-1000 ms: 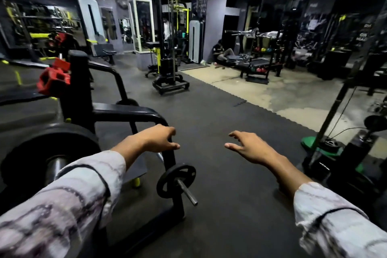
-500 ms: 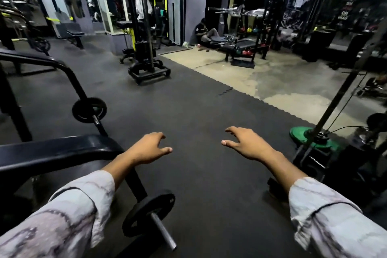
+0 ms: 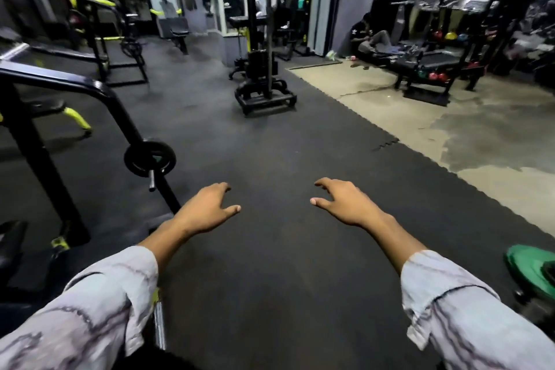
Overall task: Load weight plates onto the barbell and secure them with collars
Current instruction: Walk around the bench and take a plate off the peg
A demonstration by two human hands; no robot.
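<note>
My left hand [image 3: 205, 212] and my right hand [image 3: 345, 204] are stretched out in front of me over the black rubber floor, both empty with fingers loosely spread. A small black weight plate [image 3: 150, 157] hangs on a steel peg of the black rack [image 3: 99, 90] to the left, a little beyond my left hand. A bit of chrome bar [image 3: 159, 324] shows under my left sleeve. A green weight plate [image 3: 528, 267] lies on the floor at the lower right edge. No collar is in sight.
A black cable machine base [image 3: 264, 96] stands ahead in the middle. Beyond the mat edge lies bare concrete floor [image 3: 450, 135]. A person [image 3: 368, 37] sits by a bench at the back right, another stands further back. More racks fill the left.
The view has swung right and forward: the large plate on the barbell and the red collar have left the frame, and the rack's small plate now sits further left. Both hands stay empty.
</note>
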